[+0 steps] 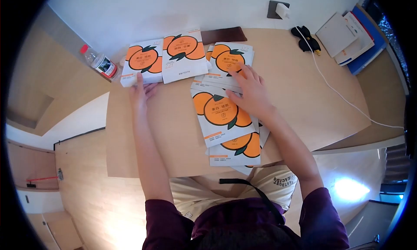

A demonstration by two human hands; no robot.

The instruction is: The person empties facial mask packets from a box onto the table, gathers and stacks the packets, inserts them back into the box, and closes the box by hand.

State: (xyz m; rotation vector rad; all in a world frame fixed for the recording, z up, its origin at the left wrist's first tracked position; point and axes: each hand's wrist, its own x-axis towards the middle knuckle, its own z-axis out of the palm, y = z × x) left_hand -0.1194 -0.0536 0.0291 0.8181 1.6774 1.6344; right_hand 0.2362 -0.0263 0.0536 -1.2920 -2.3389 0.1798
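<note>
My left hand [141,92] is at the front edge of a white stack of packets [140,64] printed with oranges. One digit lies on top; the others rest against the stack's front side, extended. Right beside it is a second white orange-printed stack [186,54], its print upside down. My right hand [249,88] lies with fingers spread on a loose pile of matching flat packets. Its fingertips touch an upper packet [221,59], and its thumb reaches a nearer packet [219,113]. Another packet [234,156] sticks out toward me, overlapped by the others.
A red-capped bottle [102,63] stands left of the stacks. Behind them lies a dark brown case [226,34]. Sunglasses [306,38], a white cable [334,87] and papers with a blue folder [358,37] are at the right. A charger [282,11] sits in the wall socket.
</note>
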